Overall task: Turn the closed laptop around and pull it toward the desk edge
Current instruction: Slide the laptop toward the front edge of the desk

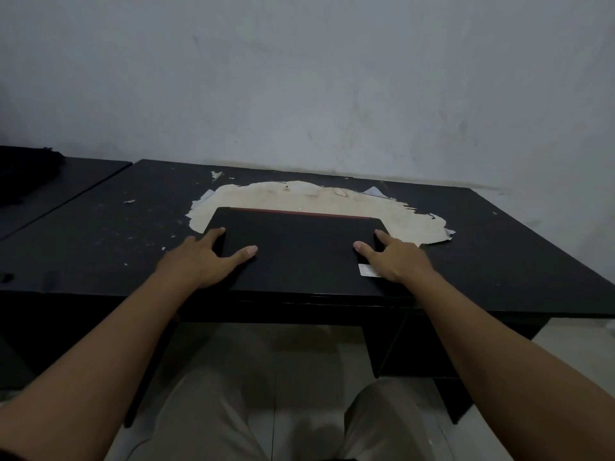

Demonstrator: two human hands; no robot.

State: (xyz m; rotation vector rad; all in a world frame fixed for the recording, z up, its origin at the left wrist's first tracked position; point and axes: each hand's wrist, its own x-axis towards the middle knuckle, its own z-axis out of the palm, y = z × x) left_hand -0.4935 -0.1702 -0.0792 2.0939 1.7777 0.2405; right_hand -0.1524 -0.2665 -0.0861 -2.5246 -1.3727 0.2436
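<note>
Head view (only view supplied).

Item: closed black laptop (299, 247) lies flat on the black table (499, 247), approx. centred L-R. Its far edge carries a red strip (299, 211) and overlaps a pale patch where the tabletop's surface has peeled (332, 197). Its near edge is at or just short of the table's front edge; the dark-on-dark boundary is hard to separate. White sticker (367, 270) sits on the lid near the right-front corner.

Hands: left hand (203, 257) is on the laptop's left side, thumb on the lid, index finger reaching along the left edge toward the far corner. Right hand (396, 257) mirrors it on the right side, partly covering the sticker. Both grasp the laptop at its sides with fingers spread, not clenched. Cannot tell whether fingers hook under the edges.

Step in hand (judgement): the laptop lies square to the table front and close to the edge, so the turn appears done and the pull is at or near its end. If the red strip marks the hinge side, the opening edge faces the person; not confirmed.

Next move (judgement): a short, even draw w/ both hands if any travel remains, keeping the laptop square and stopping before the near edge overhangs. Then let go.

Risk: overhang past the front edge; a snag on the peeled patch's torn rim.
</note>
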